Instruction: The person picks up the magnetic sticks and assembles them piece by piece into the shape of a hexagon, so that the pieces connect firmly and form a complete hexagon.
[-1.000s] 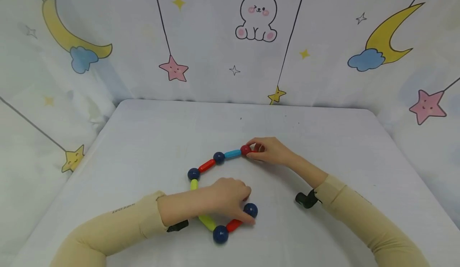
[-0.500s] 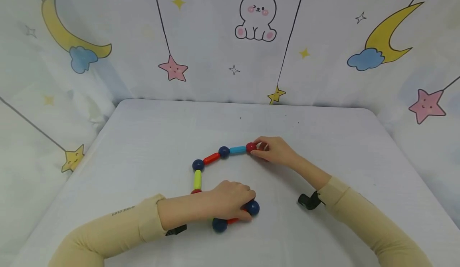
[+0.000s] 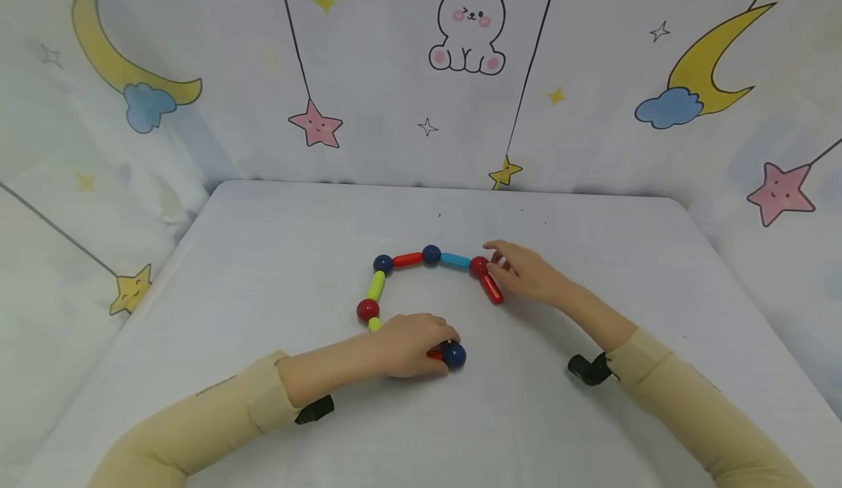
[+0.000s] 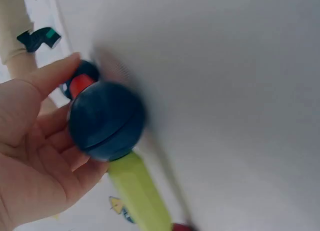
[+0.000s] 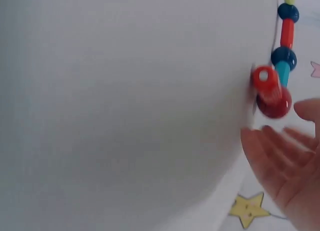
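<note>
A curved chain of magnetic building balls and rods lies on the white table. My left hand (image 3: 414,345) grips its near end around a red rod (image 4: 81,84), beside the end dark blue ball (image 3: 454,356). Another dark blue ball (image 4: 106,120) sits against my fingers, joined to a yellow-green rod (image 4: 140,193); my hand covers this stretch in the head view. My right hand (image 3: 526,272), fingers loosely spread, is right beside the red ball (image 3: 479,267) at the far end. From that ball a red rod (image 3: 492,288) points toward me, its tip free.
Between the ends, the chain runs through a light blue rod (image 3: 455,261), dark blue balls, a red rod (image 3: 408,259), a yellow-green rod (image 3: 376,285) and another red ball (image 3: 368,310). A patterned cloth (image 3: 381,71) hangs behind the table. Black wrist cameras (image 3: 590,369) hang under both sleeves.
The chain has swung away from me and to the right at its far side, its curve now rounder. My right hand has come off the red ball and rod; my left keeps its grip.
</note>
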The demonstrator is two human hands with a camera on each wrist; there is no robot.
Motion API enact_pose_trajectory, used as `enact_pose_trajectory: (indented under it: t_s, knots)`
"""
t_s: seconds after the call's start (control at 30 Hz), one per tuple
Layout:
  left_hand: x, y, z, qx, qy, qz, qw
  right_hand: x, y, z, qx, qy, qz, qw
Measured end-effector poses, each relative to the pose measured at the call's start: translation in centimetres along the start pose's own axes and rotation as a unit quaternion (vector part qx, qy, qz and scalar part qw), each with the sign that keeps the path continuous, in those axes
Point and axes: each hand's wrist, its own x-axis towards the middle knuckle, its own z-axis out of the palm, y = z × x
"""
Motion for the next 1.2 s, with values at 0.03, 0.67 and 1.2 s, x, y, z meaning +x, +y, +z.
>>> enact_pose_trajectory:
  t_s: [0.03, 0.67, 1.2]
  knots:
    - [-0.1, -0.1, 0.2, -0.023, 0.005, -0.008, 0.9997, 0.0, 0.2, -0.2, -0.026, -0.003, -0.04, 0.9989]
    - [-0.5, -1.6, 2.5, -0.174, 0.094, 0.003, 0.9802, 0.4, 0.8, -0.8, -0.114, -0.042, -0.226, 0.9665]
    - [-0.4, -1.5, 2.5, -0.183, 0.123, -0.02, 0.9752, -1.5, -1.4, 1.5, 0.005, -0.074, -0.227, 0.971]
